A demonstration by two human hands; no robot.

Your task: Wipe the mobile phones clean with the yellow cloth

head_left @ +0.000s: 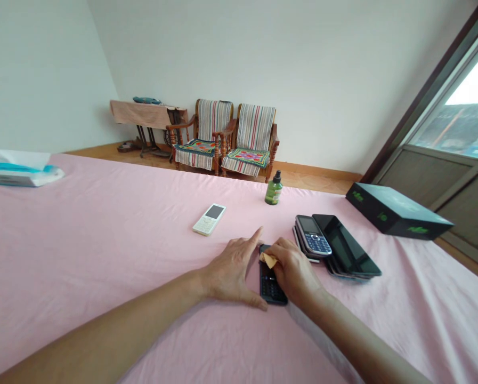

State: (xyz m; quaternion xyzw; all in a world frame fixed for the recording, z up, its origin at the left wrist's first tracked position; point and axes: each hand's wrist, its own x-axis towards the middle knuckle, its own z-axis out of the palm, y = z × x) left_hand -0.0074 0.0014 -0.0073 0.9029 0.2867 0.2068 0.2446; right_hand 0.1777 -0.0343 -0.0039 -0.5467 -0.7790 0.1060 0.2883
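Note:
A dark keypad phone [271, 288] lies face up on the pink cloth, its keys toward me. My right hand [294, 266] is closed on a small yellow cloth [268, 260], pressed to the upper part of this phone and covering some of it. At the phone's left side rests my left hand [233, 269], thumb and fingers spread apart, with the thumb near the bottom corner and fingertips by the top edge. Beyond my hands a white keypad phone [209, 219] lies face up.
To the right are a stack of keypad phones [313, 235] and a stack of black touchscreen phones [346, 248]. Farther off stand a green spray bottle [274, 189] and a black box [398, 210]. A tissue pack [23, 173] lies far left. Two chairs [249, 138] stand beyond the pink-covered surface [122, 229].

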